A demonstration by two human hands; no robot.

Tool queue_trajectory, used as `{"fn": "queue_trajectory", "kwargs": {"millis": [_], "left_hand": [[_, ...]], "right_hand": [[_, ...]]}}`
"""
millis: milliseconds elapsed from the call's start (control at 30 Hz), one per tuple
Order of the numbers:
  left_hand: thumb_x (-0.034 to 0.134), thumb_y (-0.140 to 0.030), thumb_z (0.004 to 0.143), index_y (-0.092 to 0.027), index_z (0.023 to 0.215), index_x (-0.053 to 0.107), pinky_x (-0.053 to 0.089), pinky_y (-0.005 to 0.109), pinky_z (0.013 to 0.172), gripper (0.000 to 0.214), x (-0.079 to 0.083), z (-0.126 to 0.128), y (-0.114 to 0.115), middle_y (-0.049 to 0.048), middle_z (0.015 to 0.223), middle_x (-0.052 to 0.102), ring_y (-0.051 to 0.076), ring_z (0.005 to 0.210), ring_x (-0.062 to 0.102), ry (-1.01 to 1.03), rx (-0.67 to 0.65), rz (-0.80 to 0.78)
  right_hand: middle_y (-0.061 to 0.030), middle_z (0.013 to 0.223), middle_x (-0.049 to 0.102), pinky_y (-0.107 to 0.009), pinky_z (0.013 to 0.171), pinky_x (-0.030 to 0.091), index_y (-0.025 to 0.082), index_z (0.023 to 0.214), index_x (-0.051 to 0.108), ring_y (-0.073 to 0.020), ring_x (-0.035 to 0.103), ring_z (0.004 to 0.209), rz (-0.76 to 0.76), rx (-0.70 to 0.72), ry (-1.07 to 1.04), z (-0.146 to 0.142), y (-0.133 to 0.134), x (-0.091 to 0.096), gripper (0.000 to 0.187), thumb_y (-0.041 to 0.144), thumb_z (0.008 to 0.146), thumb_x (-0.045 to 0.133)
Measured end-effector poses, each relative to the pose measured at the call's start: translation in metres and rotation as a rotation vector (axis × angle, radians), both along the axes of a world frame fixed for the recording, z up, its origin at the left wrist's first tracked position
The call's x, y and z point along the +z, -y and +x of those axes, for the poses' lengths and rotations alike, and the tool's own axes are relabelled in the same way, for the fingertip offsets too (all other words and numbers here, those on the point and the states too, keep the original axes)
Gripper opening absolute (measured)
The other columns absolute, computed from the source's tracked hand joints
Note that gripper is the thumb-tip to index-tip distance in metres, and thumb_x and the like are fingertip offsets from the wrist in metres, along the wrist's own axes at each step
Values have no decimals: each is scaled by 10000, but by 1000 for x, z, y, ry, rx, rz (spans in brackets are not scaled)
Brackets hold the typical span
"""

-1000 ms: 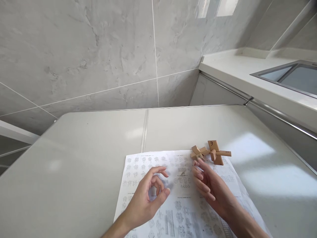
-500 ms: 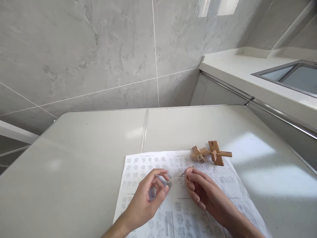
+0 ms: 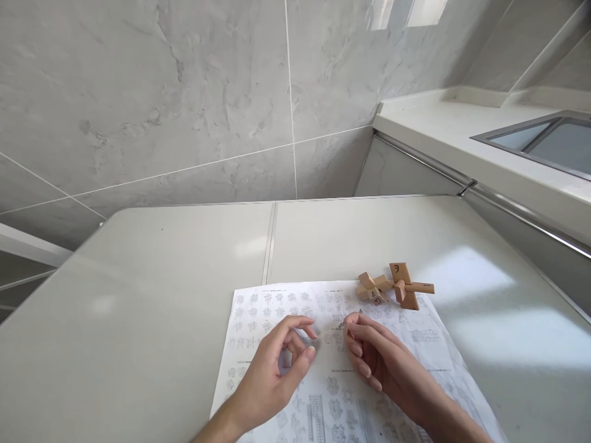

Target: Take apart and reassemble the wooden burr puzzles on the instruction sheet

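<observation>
My left hand [image 3: 272, 369] rests on a printed sheet of small diagrams [image 3: 272, 301], fingers loosely curved in a C with nothing in them. My right hand [image 3: 383, 363] lies beside it on the same sheet, fingers half-curled and empty, the index tip pointing at a diagram near the sheet's middle. Two light wooden interlocking puzzle pieces sit at the sheet's far right corner: a small cluster [image 3: 372, 288] and a cross-shaped one [image 3: 406, 289] marked with a dark character. They lie a short way beyond my right hand's fingertips, not touched.
The sheet lies on a pale grey table [image 3: 161, 295] with a seam down its middle. A grey tiled wall [image 3: 184, 92] stands behind it. To the right, a white counter [image 3: 462, 135] holds a steel sink [image 3: 545, 141].
My right hand has drawn back from the wooden pieces toward me and to the left, its fingers curling in. My left hand has barely moved.
</observation>
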State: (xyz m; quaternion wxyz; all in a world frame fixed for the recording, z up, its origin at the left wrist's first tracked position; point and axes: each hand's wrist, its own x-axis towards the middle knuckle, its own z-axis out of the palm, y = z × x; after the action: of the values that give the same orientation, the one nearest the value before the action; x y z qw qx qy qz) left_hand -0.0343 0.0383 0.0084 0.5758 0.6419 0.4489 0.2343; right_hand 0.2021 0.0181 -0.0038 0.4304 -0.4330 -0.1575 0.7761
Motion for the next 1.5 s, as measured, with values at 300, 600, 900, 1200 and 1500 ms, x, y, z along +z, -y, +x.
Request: {"fn": "queue_trajectory", "kwargs": {"millis": [300, 600, 900, 1200, 1500], "left_hand": [[551, -438, 1138, -339, 1407, 576, 557, 371, 862, 288, -1, -1, 0, 61, 1268, 674, 186, 889, 628, -2, -8, -16], [552, -418, 1137, -350, 1400, 574, 550, 370, 858, 272, -1, 0, 1, 52, 1266, 672, 185, 880, 625, 2, -5, -15], [555, -394, 1136, -352, 1400, 575, 551, 361, 847, 268, -3, 0, 1, 47, 1257, 679, 179, 872, 626, -4, -5, 5], [547, -407, 1140, -354, 1409, 568, 555, 366, 848, 275, -4, 0, 0, 50, 1261, 673, 181, 867, 618, -9, -17, 9], [547, -407, 1141, -354, 1406, 572, 555, 357, 836, 272, -2, 0, 0, 50, 1256, 681, 177, 858, 620, -8, -16, 11]], "right_hand": [[66, 709, 538, -186, 410, 354, 223, 944, 641, -86, 470, 522, -11, -6, 14, 1, 1, -1, 409, 549, 892, 883], [64, 715, 540, -187, 416, 352, 225, 942, 642, -87, 469, 526, 0, -2, 12, 1, 1, -2, 380, 529, 913, 868], [67, 712, 541, -186, 410, 347, 227, 957, 642, -87, 468, 521, -9, -4, 8, 1, 1, -2, 392, 536, 902, 878], [62, 722, 545, -186, 418, 351, 225, 944, 637, -88, 469, 530, 3, 5, 11, 1, 1, -3, 384, 534, 918, 863], [68, 710, 539, -185, 414, 351, 227, 946, 634, -85, 464, 520, -10, -2, 8, 1, 1, -2, 402, 540, 897, 881]]}}
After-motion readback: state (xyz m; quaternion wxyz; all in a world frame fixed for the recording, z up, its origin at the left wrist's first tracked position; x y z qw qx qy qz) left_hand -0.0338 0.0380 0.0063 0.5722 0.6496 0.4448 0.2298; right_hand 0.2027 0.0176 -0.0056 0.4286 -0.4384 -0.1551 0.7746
